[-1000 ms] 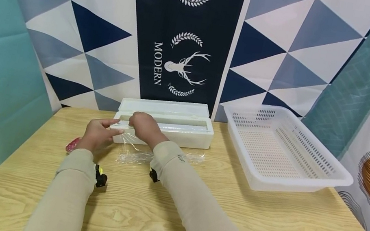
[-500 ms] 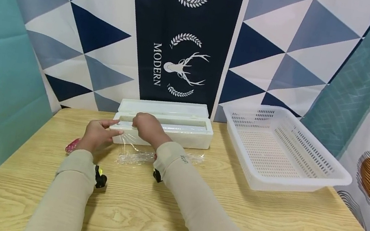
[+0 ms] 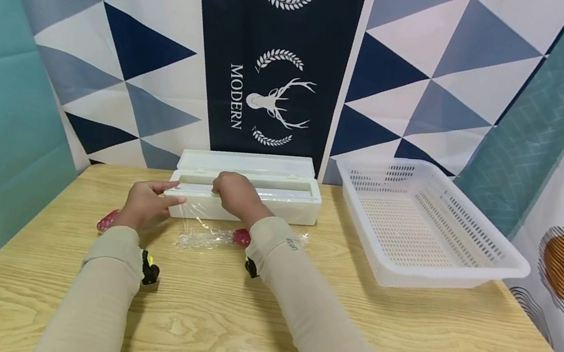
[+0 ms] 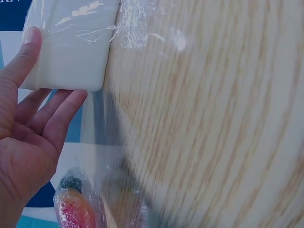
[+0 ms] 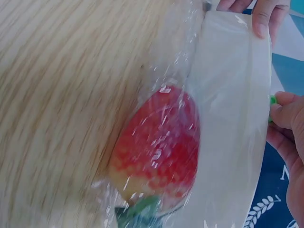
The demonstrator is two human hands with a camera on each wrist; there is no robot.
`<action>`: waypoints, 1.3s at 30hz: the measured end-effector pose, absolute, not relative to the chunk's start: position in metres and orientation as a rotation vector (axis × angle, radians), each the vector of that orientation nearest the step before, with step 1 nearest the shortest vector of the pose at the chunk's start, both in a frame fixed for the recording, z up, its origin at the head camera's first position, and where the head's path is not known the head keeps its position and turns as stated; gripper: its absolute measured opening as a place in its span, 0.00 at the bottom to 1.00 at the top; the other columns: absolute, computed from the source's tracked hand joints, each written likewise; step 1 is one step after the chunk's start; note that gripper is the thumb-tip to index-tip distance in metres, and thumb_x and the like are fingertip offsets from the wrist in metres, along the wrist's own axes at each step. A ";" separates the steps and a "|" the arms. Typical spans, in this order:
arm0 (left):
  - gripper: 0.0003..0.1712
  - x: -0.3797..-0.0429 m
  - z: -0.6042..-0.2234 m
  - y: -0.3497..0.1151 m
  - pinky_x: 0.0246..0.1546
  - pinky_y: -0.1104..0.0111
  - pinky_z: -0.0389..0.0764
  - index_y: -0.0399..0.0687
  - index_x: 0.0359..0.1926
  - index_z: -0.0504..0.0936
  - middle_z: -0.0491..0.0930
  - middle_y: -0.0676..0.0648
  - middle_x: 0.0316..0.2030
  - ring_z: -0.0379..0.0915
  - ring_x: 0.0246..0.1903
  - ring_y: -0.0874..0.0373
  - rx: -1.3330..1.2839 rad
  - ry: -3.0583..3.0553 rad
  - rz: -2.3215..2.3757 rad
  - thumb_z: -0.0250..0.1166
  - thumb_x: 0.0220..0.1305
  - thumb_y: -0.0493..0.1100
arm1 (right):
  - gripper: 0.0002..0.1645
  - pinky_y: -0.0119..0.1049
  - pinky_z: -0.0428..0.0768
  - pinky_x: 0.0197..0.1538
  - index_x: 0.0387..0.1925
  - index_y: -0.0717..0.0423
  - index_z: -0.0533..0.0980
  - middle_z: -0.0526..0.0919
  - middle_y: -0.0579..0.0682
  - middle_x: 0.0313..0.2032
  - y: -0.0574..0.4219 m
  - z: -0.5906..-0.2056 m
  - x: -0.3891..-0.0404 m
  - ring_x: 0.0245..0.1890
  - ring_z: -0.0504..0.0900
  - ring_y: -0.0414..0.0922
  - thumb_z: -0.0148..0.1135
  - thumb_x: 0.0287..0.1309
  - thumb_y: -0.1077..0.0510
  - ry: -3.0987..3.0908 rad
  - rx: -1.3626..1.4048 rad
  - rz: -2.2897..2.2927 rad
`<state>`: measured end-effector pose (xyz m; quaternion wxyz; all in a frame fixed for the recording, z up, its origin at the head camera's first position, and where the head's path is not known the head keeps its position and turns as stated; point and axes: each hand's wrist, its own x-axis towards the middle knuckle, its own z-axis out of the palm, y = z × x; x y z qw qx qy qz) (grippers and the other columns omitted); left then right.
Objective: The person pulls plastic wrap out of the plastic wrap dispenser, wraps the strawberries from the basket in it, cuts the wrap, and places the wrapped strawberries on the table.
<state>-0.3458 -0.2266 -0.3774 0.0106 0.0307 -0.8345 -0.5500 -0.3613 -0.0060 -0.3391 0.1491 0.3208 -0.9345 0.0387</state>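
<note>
A white cling film dispenser box stands at the back of the table with its lid raised. My left hand grips its left end, thumb on one face and fingers at the end, as the left wrist view shows. On the box's front edge, my right hand pinches a small green slider, mostly hidden by the fingers. Clear film hangs from the box onto the table. Close in front lies a film-wrapped red and yellow fruit with green leaves, partly covered by the right wrist in the head view.
Another wrapped reddish fruit with a green top lies left of the left hand. A white perforated plastic basket stands at the right of the wooden table. Patterned cloth hangs close behind the box.
My right hand has slid to the right along the box edge. More of the red fruit shows beside the right wrist now. The left hand keeps its grip on the box end.
</note>
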 end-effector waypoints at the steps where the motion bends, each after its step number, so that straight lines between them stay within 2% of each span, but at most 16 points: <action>1: 0.34 -0.346 -0.377 -0.227 0.46 0.62 0.81 0.51 0.64 0.75 0.64 0.39 0.68 0.74 0.53 0.47 0.100 -2.606 -1.720 0.74 0.56 0.48 | 0.14 0.33 0.78 0.51 0.41 0.53 0.85 0.85 0.47 0.40 -0.005 -0.339 -0.361 0.43 0.83 0.43 0.61 0.59 0.70 -2.687 0.920 0.117; 5: 0.34 -0.346 -0.377 -0.228 0.45 0.63 0.82 0.49 0.64 0.75 0.64 0.39 0.68 0.74 0.52 0.48 0.085 -2.603 -1.720 0.73 0.56 0.48 | 0.14 0.33 0.78 0.52 0.42 0.54 0.85 0.85 0.48 0.41 -0.001 -0.337 -0.359 0.44 0.83 0.44 0.61 0.58 0.71 -2.694 0.925 0.149; 11: 0.33 -0.345 -0.376 -0.226 0.44 0.63 0.82 0.48 0.63 0.76 0.65 0.39 0.67 0.76 0.45 0.52 0.066 -2.599 -1.704 0.73 0.56 0.47 | 0.11 0.33 0.78 0.51 0.40 0.56 0.85 0.85 0.48 0.39 0.006 -0.336 -0.357 0.43 0.83 0.44 0.61 0.60 0.69 -2.669 0.942 0.174; 19: 0.33 -0.348 -0.378 -0.226 0.41 0.65 0.83 0.47 0.63 0.76 0.66 0.38 0.67 0.78 0.42 0.52 0.042 -2.587 -1.689 0.74 0.56 0.48 | 0.11 0.33 0.78 0.52 0.40 0.55 0.85 0.85 0.48 0.39 0.011 -0.336 -0.358 0.44 0.83 0.44 0.61 0.61 0.68 -2.668 0.912 0.204; 29: 0.35 -0.346 -0.381 -0.227 0.39 0.69 0.83 0.48 0.64 0.75 0.64 0.37 0.68 0.77 0.46 0.51 0.033 -2.594 -1.686 0.74 0.55 0.50 | 0.11 0.34 0.78 0.52 0.39 0.55 0.86 0.86 0.48 0.39 0.020 -0.339 -0.357 0.44 0.83 0.44 0.62 0.60 0.69 -2.663 0.904 0.202; 39: 0.36 -0.345 -0.380 -0.227 0.38 0.69 0.83 0.49 0.64 0.75 0.64 0.37 0.68 0.80 0.40 0.52 0.012 -2.600 -1.666 0.74 0.55 0.50 | 0.11 0.35 0.79 0.51 0.37 0.55 0.86 0.85 0.49 0.38 0.031 -0.342 -0.358 0.43 0.83 0.45 0.62 0.59 0.70 -2.617 0.914 0.199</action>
